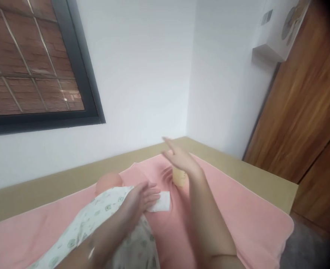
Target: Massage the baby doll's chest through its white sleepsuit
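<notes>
My left hand [144, 198] is over a white cloth with a green print [109, 205], its fingers stretched out and nothing seen in them. The fingertips reach a small white folded tissue or wipe [164, 201]; whether they touch it I cannot tell. A rounded bare shape like a head [109, 181] shows at the cloth's far end, and the cloth covers what lies below it. My right hand [180, 157] is raised, fingers apart and slightly blurred. Just behind its wrist stands a pale yellow object [178, 177], partly hidden, its kind unclear.
A pink sheet [223, 201] with some folds covers most of the tan surface [277, 183]. White walls [142, 74] meet in a corner behind it. A dark-framed window [89, 86] is at left, a wooden door or panel [296, 112] at right, and a white wall unit [271, 33] above.
</notes>
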Demonstrator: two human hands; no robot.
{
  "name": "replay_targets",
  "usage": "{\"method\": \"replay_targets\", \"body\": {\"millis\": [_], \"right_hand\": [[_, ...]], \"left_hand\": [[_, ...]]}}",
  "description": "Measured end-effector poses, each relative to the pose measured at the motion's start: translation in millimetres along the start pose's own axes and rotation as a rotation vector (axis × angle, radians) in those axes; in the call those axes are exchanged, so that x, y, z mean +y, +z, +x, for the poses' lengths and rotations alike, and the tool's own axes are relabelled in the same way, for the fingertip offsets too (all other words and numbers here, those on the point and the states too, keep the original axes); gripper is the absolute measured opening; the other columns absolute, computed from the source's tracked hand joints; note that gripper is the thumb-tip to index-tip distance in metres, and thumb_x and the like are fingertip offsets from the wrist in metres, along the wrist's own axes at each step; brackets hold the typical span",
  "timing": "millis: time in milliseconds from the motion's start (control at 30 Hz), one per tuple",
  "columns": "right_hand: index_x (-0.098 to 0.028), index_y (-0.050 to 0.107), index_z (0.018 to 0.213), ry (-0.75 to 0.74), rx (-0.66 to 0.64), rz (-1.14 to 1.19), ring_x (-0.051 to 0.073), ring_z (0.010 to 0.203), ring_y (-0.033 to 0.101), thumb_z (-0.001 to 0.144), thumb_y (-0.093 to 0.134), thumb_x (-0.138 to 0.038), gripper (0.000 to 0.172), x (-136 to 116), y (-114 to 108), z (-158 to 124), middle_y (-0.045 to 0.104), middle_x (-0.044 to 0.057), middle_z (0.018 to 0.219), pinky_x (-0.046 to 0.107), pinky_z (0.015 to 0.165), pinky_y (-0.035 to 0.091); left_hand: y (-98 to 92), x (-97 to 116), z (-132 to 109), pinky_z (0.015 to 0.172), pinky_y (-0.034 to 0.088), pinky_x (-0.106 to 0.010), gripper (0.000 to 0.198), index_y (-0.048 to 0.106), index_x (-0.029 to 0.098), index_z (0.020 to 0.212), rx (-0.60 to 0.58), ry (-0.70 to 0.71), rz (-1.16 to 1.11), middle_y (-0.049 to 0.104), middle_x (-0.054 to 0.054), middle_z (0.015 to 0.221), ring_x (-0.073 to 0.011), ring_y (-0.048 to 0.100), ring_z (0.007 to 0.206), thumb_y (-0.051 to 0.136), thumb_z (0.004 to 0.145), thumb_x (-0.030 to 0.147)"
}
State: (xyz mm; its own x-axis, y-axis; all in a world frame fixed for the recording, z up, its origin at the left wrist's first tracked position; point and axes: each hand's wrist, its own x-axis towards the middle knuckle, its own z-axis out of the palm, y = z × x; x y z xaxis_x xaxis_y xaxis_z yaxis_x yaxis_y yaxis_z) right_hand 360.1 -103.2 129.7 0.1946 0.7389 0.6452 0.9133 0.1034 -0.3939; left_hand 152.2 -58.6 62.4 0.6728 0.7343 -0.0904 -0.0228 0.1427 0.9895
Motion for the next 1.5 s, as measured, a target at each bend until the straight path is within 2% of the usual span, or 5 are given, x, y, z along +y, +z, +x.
{"method": "replay_targets", "body": {"millis": [167,333,867,1000,1500], "right_hand": [[-0.013,0.033,0.141,0.167,0.310,-0.125,0.022,0.140,0.011,0.095,0.022,-0.047,0.058,52.1,0.3,12.7,0.023,0.011,0.150,0.047,0.112,0.007],[-0.017,0.046,0.134,0.285,-0.164,-0.030,0.024,0.132,0.033,0.096,0.014,-0.049,0.059,71.8,35.4,16.5,0.043,0.011,0.140,0.046,0.110,0.013],[-0.020,0.062,0.113,0.341,-0.269,-0.108,0.029,0.119,0.046,0.094,0.020,-0.053,0.057,66.5,46.0,8.4,0.056,0.012,0.126,0.055,0.105,0.012],[-0.015,0.046,0.133,0.382,-0.072,-0.265,0.036,0.134,0.023,0.092,0.028,-0.049,0.056,57.0,45.9,10.2,0.029,0.018,0.146,0.060,0.104,0.008],[-0.019,0.021,0.146,-0.321,0.128,0.208,0.029,0.134,0.030,0.094,0.035,-0.035,0.056,-182.1,117.3,-85.0,0.035,0.012,0.144,0.061,0.109,0.017]], "left_hand": [[60.4,16.5,75.4,0.084,0.052,-0.042,0.058,0.043,0.000,0.122,-0.131,-0.479,-0.540,0.051,-0.028,0.120,-0.0308,0.056,0.112,0.037,0.087,0.045],[93.4,3.5,107.6,0.077,0.055,-0.036,0.058,0.041,-0.001,0.125,0.039,-0.406,-0.799,0.055,-0.025,0.114,-0.0306,0.056,0.110,0.035,0.089,0.044],[100.7,13.1,111.7,0.067,0.054,-0.030,0.063,0.050,-0.003,0.111,0.068,-0.297,-0.914,0.060,-0.021,0.093,-0.0253,0.063,0.086,0.034,0.088,0.053],[83.9,10.1,88.8,0.076,0.051,-0.031,0.067,0.049,-0.004,0.115,0.085,-0.321,-0.782,0.056,-0.025,0.108,-0.0289,0.058,0.101,0.043,0.082,0.054],[-44.8,41.3,-100.0,0.089,0.044,-0.033,0.021,0.063,0.016,0.086,-0.116,-0.064,-0.849,0.067,-0.008,0.089,-0.0219,0.062,0.094,0.047,0.086,0.029]]}}
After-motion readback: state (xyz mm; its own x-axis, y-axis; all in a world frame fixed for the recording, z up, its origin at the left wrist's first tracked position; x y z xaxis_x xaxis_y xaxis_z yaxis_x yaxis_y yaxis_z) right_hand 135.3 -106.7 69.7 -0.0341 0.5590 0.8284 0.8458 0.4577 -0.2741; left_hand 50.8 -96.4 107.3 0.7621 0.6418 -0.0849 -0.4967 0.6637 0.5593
